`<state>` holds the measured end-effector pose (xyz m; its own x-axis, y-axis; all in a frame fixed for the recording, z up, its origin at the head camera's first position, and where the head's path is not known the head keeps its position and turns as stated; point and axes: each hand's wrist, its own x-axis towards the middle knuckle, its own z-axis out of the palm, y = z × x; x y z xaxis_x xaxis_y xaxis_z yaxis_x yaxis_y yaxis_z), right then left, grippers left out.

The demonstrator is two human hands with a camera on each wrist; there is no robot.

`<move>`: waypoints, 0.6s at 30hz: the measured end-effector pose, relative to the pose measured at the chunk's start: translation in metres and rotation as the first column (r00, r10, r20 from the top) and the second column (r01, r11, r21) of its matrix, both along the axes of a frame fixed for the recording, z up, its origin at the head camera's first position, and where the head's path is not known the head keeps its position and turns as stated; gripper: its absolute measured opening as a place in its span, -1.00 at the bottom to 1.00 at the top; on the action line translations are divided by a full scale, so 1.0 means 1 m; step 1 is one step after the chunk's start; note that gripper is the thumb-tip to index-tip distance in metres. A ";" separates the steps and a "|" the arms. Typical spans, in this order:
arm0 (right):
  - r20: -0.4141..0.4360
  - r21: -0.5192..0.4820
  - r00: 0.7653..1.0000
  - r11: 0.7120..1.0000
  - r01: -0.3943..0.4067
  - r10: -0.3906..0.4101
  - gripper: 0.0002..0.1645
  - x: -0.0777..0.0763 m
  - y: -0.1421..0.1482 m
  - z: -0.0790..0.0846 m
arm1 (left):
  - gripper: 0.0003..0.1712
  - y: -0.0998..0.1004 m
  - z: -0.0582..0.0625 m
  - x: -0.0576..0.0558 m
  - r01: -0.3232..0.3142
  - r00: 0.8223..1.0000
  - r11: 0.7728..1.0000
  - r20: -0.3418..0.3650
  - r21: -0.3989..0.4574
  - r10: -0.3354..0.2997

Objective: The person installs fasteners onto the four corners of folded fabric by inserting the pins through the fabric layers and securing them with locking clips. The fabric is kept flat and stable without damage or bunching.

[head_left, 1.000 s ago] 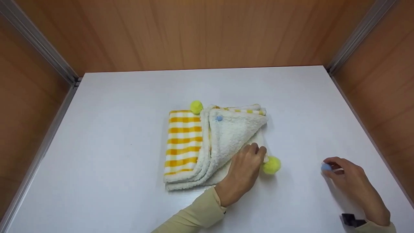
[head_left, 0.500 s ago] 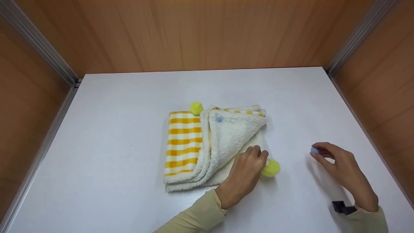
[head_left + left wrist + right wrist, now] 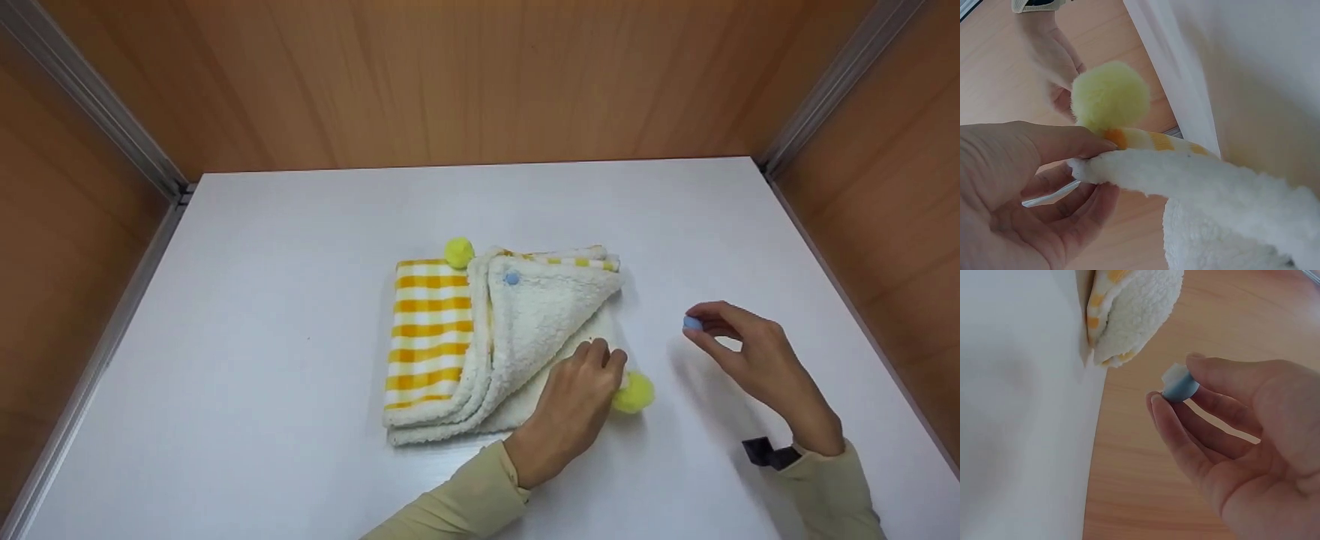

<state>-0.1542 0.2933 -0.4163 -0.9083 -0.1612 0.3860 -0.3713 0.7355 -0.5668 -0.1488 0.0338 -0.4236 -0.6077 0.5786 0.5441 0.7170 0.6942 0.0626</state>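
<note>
A folded blanket [image 3: 431, 337] lies in the middle of the table, yellow-and-white checked on one face and white fleece on the other. Its top fleece flap is turned back diagonally, and a round blue piece [image 3: 511, 278] sits near that flap's upper corner. My left hand [image 3: 571, 401] pinches the blanket's near right corner between thumb and fingers, beside a yellow pompom [image 3: 1111, 94]. To the right of the blanket, my right hand [image 3: 759, 364] is raised over the table, pinching a small domed blue piece with a white part [image 3: 1182, 385] between thumb and fingertips.
Another yellow pompom [image 3: 459, 253] stands at the blanket's far edge. Wood-grain panels close in the white table [image 3: 262, 315] at the back [image 3: 480, 82] and both sides, with metal rails in the corners. A black wrist device [image 3: 769, 454] shows at the right sleeve.
My right hand has moved left and farther up the table, closer to the blanket, carrying the blue piece. My left hand keeps its pinch on the corner, nearly still.
</note>
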 end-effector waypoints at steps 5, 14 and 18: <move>0.004 -0.033 1.000 0.999 -0.026 0.026 -0.65 -0.009 -0.011 0.005 | -0.74 0.000 0.001 0.002 -0.004 0.999 1.000 0.043 -0.003 0.004; -0.003 -0.077 0.995 0.992 -0.096 0.096 -0.64 -0.021 -0.030 0.011 | -0.69 0.000 -0.001 0.004 0.015 0.998 1.000 0.060 -0.007 -0.015; 0.023 -0.116 0.991 0.985 -0.130 0.133 -0.65 -0.025 -0.038 0.014 | -0.71 0.001 0.000 0.004 0.019 0.998 1.000 0.053 -0.011 -0.018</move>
<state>-0.1791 0.2556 -0.4026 -0.8938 -0.2366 0.3811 -0.4418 0.6111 -0.6568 -0.1451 0.0345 -0.4234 -0.6247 0.5957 0.5049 0.7255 0.6818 0.0933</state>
